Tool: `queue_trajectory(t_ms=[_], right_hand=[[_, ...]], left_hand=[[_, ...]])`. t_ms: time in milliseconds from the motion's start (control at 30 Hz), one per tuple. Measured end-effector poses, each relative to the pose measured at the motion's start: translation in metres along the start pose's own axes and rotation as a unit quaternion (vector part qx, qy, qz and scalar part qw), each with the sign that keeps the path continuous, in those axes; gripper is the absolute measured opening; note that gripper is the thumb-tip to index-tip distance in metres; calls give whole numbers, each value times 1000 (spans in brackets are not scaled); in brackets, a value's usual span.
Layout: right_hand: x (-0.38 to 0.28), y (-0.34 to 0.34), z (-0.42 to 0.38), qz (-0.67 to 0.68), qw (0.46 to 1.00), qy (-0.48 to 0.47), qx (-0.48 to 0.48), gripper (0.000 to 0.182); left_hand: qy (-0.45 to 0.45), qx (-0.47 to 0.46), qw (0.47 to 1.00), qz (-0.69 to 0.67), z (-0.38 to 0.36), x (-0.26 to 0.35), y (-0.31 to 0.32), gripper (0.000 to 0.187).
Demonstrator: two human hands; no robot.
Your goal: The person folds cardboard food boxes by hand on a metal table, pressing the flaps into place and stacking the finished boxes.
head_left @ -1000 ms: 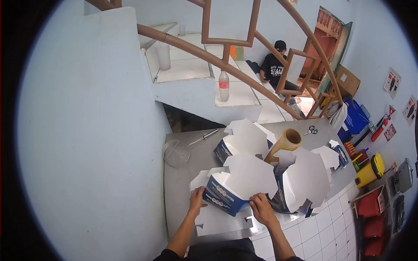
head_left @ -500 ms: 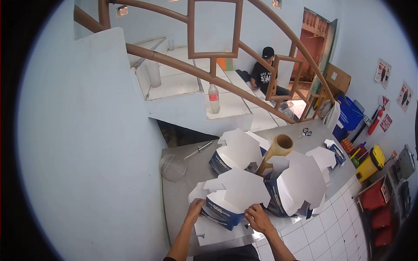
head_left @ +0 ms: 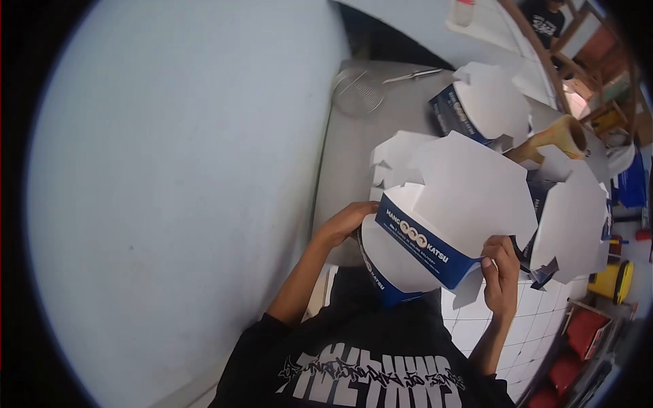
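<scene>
A blue and white paper box (head_left: 422, 241) with its white flaps raised is between my two hands. My left hand (head_left: 348, 223) is closed at the box's left end, its fingertips partly behind the edge. At the right corner, my right hand (head_left: 500, 262) pinches the blue side, thumb in front. Below this box, close to my shirt, lies another blue and white box (head_left: 391, 262), partly covered by it. More open boxes stand beyond: one (head_left: 469, 112) at the back and a stack (head_left: 571, 217) on the right.
A wire strainer (head_left: 360, 93) and a metal utensil (head_left: 411, 76) lie on the metal table (head_left: 340, 156). A yellowish roll (head_left: 554, 139) stands among the boxes. The wall (head_left: 190, 170) borders the table's left side. Another person (head_left: 544, 24) sits at the upper right.
The view has tilted down and turned, so my shirt now shows. The held box is raised and tipped, with its printed side facing me, apart from the lower box.
</scene>
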State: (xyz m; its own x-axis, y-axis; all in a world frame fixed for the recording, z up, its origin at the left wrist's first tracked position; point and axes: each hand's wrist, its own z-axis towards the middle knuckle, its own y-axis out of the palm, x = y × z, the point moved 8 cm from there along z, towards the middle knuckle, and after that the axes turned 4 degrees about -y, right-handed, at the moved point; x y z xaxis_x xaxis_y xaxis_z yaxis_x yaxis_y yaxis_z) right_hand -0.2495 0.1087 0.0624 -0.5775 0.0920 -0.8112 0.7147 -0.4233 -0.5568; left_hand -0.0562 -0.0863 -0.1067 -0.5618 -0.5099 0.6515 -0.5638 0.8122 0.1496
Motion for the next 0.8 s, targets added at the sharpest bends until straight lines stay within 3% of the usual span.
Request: queue_trajectory(t_ms=[133,233,267,367,467,600,800], right_hand=[[-7,32,-3,-10,997,33,-73,6],[-10,53,-8,-26,994,29,-102,7],[-12,58,-8,-44,992,31,-113,7],[-15,69,-10,-44,990,16,-131,7],[-6,73,-12,-49,993,27,-102,7],[-2,75,-10,-72,994,48,-73,9],[1,74,-7,-48,997,37,-49,11]], left_hand=[[-54,3,998,-11,-4,-37,-5,55],[-25,6,999,-26,-2,-56,-8,59],[-80,-11,996,-35,-1,-67,-10,65],[-29,41,996,-78,-7,-69,-14,69],[-34,-6,993,-116,-6,-79,-15,84],[8,18,998,-53,-19,-67,-8,94],[101,-24,994,-30,-3,-94,-27,95]])
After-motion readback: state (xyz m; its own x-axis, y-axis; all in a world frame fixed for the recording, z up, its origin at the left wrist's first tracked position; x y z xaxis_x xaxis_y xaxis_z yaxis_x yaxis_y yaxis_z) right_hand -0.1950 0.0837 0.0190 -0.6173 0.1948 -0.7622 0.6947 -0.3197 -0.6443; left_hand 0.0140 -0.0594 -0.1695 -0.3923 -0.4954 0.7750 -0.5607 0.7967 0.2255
